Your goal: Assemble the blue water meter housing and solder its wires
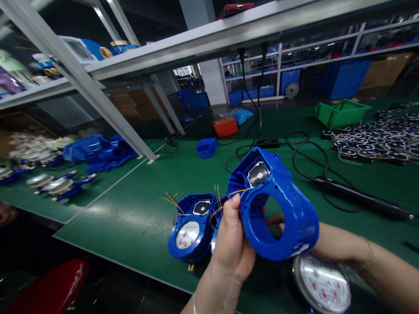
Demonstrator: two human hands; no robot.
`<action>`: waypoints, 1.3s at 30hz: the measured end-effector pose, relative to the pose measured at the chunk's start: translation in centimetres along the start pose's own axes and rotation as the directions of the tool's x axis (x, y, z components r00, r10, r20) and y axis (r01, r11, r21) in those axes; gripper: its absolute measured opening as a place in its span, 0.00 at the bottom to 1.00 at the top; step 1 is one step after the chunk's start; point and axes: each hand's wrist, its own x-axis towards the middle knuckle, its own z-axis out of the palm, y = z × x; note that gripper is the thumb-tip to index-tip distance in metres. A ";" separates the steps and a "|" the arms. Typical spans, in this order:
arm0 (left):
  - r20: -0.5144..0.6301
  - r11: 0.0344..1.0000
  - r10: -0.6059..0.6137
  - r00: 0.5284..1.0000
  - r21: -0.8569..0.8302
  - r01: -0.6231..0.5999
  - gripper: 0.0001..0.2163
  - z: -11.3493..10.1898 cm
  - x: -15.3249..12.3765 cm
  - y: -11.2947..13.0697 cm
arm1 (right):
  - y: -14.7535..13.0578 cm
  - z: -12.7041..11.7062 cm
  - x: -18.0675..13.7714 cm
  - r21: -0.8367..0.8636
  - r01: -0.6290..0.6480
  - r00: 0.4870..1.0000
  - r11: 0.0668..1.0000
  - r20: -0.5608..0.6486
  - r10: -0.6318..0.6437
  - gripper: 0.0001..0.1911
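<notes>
I hold a blue plastic meter housing (294, 209) up over the green table, with its round opening facing me and a small metal-and-black module in its top pocket. My left hand (231, 240) grips the housing's left rim with the thumb on the edge. My right hand (278, 222) is mostly hidden behind the housing; its fingers show through the round opening. Thin coloured wires (234, 192) run from the housing toward an assembled blue meter (191, 229) with a white dial lying on the table just left of my left hand.
A round meter dial (322, 283) lies under my right forearm. A black electric screwdriver (360, 198) with cable lies at right. A green bin (342, 112), black modules (376, 139), a blue cup (206, 148) and blue housings (98, 150) lie further off. A slanted metal frame post (98, 100) crosses left.
</notes>
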 end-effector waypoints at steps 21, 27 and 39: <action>0.088 0.978 0.035 0.995 0.204 -0.053 0.12 -1.5 0.4 -3.3 | 1.4 0.7 -1.3 0.447 0.023 0.988 0.894 -0.149 0.049 0.16; 0.130 0.974 0.035 0.991 0.216 -0.063 0.13 -1.7 0.6 -3.5 | 1.4 0.4 -1.5 0.361 0.037 0.975 0.932 -0.219 0.047 0.12; 0.134 0.974 0.103 0.986 0.189 -0.127 0.13 -0.1 -0.7 -3.8 | 2.6 0.3 -1.9 0.437 0.154 0.976 0.886 -0.209 -0.066 0.25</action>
